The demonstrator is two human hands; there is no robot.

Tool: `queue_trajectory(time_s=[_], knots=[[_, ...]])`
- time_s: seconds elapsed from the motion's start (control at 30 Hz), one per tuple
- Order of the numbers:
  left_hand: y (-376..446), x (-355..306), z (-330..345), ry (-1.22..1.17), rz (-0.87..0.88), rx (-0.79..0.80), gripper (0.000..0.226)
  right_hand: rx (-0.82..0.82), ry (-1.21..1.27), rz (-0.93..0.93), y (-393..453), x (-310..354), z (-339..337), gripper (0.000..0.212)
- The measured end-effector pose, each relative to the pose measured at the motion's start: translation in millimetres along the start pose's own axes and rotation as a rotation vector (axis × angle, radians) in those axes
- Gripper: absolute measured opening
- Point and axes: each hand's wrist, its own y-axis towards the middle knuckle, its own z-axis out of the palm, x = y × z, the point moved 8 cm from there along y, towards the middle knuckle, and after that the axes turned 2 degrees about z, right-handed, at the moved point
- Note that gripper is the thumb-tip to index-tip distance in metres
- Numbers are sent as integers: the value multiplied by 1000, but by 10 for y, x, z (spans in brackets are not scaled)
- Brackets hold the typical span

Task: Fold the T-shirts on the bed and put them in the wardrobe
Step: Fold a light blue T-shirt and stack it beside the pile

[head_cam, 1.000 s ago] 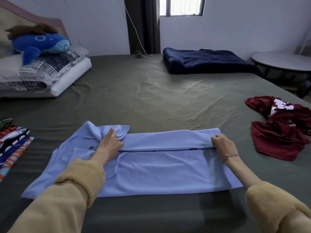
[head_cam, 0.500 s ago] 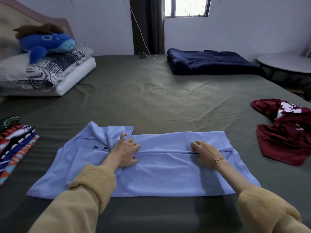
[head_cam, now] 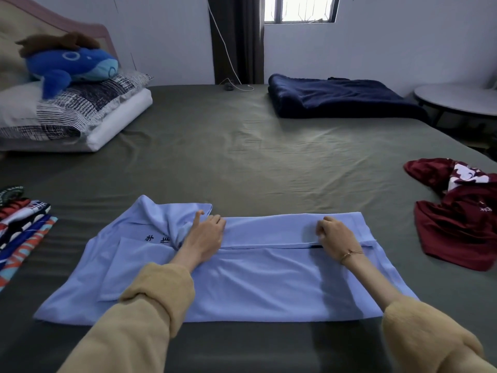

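The light blue T-shirt (head_cam: pixel 242 278) is soft, matt knit cloth with a smooth face. The bed sheet (head_cam: pixel 242 157) is matt olive woven cloth, lightly creased. The navy blanket (head_cam: pixel 336 98) looks thick and fleecy. The dark red T-shirt (head_cam: pixel 457 224) shows a slight sheen, possibly synthetic. The whale toy (head_cam: pixel 70 65) is plush. The bracelet (head_cam: pixel 351 253) appears to be thin metal.

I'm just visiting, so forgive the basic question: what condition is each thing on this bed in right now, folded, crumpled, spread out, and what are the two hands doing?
Light blue shirt: spread flat, far side folded over.
Left hand: fingers extended, pressing the fold.
Right hand: fingers curled, resting on the fold.
Dark red shirt: crumpled, unfolded.
Patterned shirts: folded, stacked.
Navy blanket: folded.
Plush whale: lying on the pillows.
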Motion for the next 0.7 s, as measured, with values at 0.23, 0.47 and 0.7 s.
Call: queue_trajectory(time_s=[0.23,0.47,0.7], knots=[[382,100,239,-240,-115,27,46,35,-307,82,387,17,130,41],[442,235,360,-81,-93,52,24,-92,-323,112,542,-352,176,29],[447,184,300,14,-142,-118,25,-244,-401,72,523,-161,79,27]])
